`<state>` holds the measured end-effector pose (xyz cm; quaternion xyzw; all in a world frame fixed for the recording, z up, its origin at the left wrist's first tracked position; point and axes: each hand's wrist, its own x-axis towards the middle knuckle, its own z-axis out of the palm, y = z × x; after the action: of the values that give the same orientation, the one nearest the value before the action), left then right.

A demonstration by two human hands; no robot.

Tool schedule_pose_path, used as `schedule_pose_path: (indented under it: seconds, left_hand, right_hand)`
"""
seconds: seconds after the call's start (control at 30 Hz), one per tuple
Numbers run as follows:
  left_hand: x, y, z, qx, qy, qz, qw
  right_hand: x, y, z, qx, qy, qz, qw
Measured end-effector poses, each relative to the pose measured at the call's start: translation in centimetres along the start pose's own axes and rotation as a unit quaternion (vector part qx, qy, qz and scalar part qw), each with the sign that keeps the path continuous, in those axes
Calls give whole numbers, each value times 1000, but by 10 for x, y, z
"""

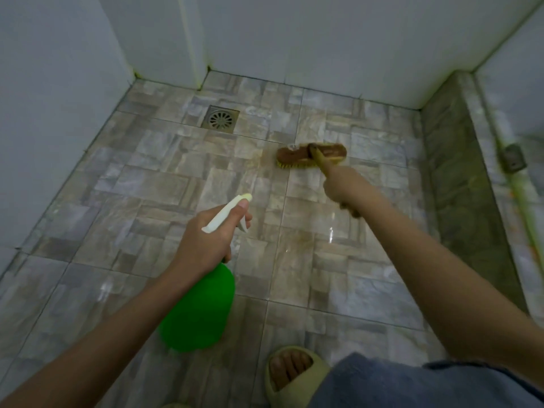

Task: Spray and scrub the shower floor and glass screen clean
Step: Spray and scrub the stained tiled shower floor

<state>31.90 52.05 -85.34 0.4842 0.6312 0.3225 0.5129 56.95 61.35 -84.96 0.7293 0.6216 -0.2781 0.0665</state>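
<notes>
floor scrub underway: right hand (341,188) grips long-handled brown scrub brush (312,154), bristles on wet mottled stone-tile floor (164,184) right of square metal drain (220,119). left hand (206,240) wraps green spray bottle (197,313). glass screen likely untouched.

On my feed I see both arms uncovered: the left forearm (117,328) at lower left, the right forearm (426,260) at right, and the left hand (206,240) and right hand (343,187) bare as well. At bottom centre is a pale yellow-green slide sandal (282,396), thick-soled and open-toed, with toes showing. A sliver of the second sandal (176,405) shows at the bottom edge. Lower right, a blue denim garment (397,384) has a lighter, worn-looking edge.
</notes>
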Motion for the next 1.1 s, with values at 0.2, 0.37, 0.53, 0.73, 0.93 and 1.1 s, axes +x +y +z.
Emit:
schedule_pose_path:
  seconds: [0.2, 0.37, 0.53, 0.73, 0.93, 1.1]
  left_hand:
    - [2, 11, 8, 20, -9, 28, 999]
    - [15, 14, 20, 49, -5, 33, 998]
    - [31, 21, 30, 0, 13, -42, 999]
    - [43, 26, 34, 34, 11, -30, 999]
    - [47, 37, 34, 12, 51, -51, 997]
    - [59, 40, 15, -15, 103, -44, 994]
  right_hand:
    - [-77, 19, 35, 15, -31, 13, 999]
    - [1, 26, -8, 10, 6, 23, 1000]
    - [-4, 26, -8, 40, 12, 59, 997]
    - [2, 41, -10, 13, 11, 34, 999]
    - [21, 42, -20, 24, 17, 44, 999]
    - [0, 38, 2, 12, 9, 24, 1000]
